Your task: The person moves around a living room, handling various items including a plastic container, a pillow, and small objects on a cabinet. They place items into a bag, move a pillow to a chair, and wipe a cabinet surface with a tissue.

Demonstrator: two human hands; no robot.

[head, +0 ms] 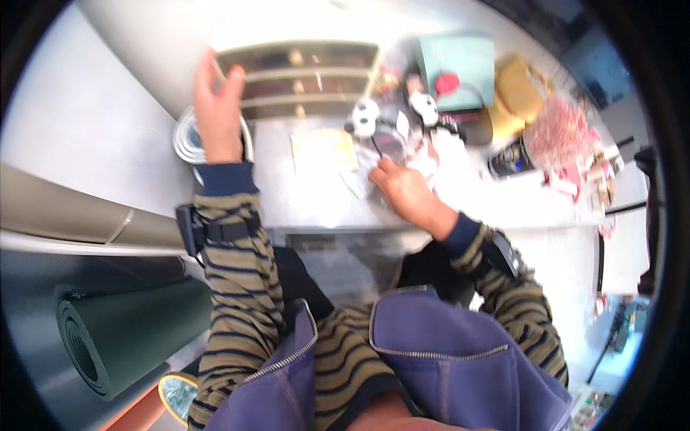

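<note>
My left hand (218, 113) is raised at the left front corner of a small drawer organizer (296, 75) with dark fronts and pale knobs, thumb and fingers apart. Under that wrist stands a round white container (188, 137). My right hand (401, 188) is over the white desktop (302, 207), its fingers bent close together beside a thin dark stick-like item and a crumpled whitish sheet (358, 175); blur hides whether it grips either. A pale yellow square (323, 151) lies left of it. Two panda-faced items (365, 117) sit just behind.
At the back right are a light teal box (458, 64), a yellow bag (517, 94), a fluffy pink item (563, 132) and a dark can (509, 159). A wall borders the desk's left side. A rolled green mat (135, 328) lies low at the left.
</note>
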